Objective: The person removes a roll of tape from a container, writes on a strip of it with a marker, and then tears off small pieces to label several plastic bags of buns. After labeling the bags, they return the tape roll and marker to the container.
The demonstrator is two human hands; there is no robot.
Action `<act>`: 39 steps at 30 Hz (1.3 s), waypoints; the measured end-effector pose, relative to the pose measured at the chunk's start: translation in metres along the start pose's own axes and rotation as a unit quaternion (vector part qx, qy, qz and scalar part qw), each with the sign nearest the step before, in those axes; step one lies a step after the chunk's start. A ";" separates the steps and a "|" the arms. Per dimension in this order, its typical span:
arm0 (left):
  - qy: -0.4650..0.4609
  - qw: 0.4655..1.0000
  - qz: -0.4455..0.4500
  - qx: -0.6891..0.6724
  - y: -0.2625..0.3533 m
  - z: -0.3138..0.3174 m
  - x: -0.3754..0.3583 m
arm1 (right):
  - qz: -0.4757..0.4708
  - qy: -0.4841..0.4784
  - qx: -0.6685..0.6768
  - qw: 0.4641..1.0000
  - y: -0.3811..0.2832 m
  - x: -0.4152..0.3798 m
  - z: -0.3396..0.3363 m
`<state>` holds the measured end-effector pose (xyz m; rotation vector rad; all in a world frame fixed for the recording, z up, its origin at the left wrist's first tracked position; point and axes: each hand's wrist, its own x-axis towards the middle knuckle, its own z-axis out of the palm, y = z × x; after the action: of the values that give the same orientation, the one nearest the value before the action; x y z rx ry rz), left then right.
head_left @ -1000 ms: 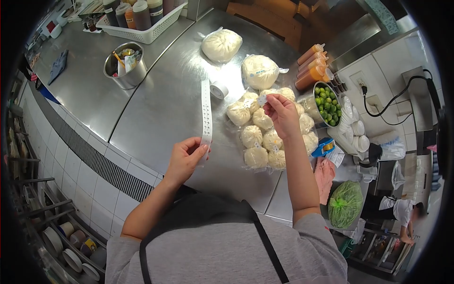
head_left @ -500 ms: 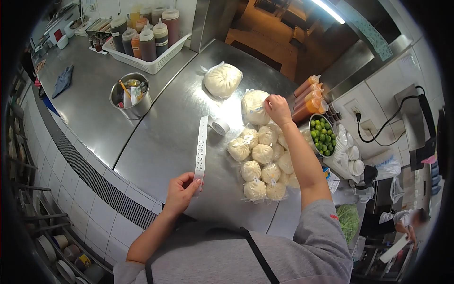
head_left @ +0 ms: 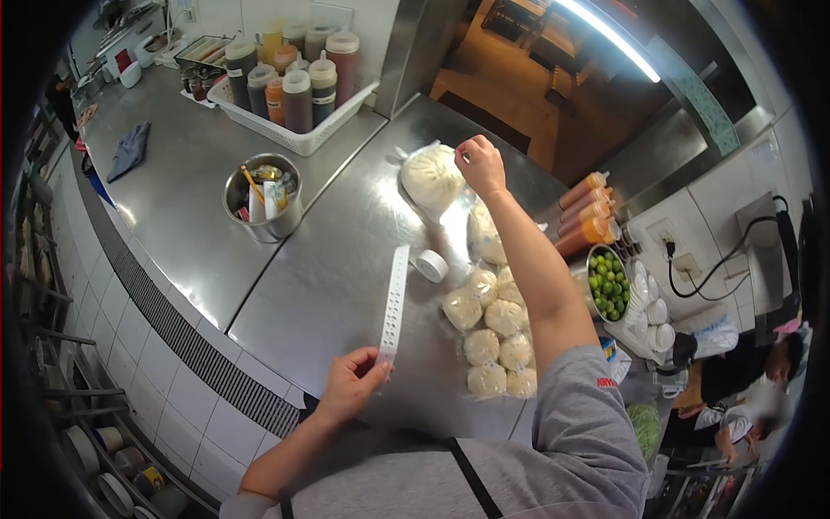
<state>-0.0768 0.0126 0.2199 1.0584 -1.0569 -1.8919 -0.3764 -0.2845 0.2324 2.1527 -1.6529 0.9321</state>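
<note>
My left hand pinches the lower end of a white strip of printed labels, which points away from me over the steel counter. My right hand is closed, fingertips together, at the right edge of a large bagged dough ball; whatever may be in the pinch is too small to make out. A second large bagged ball lies partly behind my right forearm. Nearer me sit several small dough balls in clear bags, some hidden by that arm. A white roll of tape or labels lies beside the strip's far end.
A steel pot of small items stands at the left. Behind it, a white basket holds several sauce bottles. Orange sauce bottles, a container of green limes and white cups line the right side. Other people are at the far right.
My right hand has moved from the second large bagged ball to the farther one, up and left. My left hand still holds the label strip. The camera view has shifted slightly.
</note>
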 end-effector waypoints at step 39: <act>-0.034 0.989 0.126 0.073 -0.015 0.032 0.001 | 0.244 -0.182 0.492 0.816 -0.182 -0.218 -0.164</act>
<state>-0.1088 0.0279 0.2168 0.8966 -1.3192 -1.6795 -0.2902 0.0315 0.2480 2.6671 -2.3094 1.9822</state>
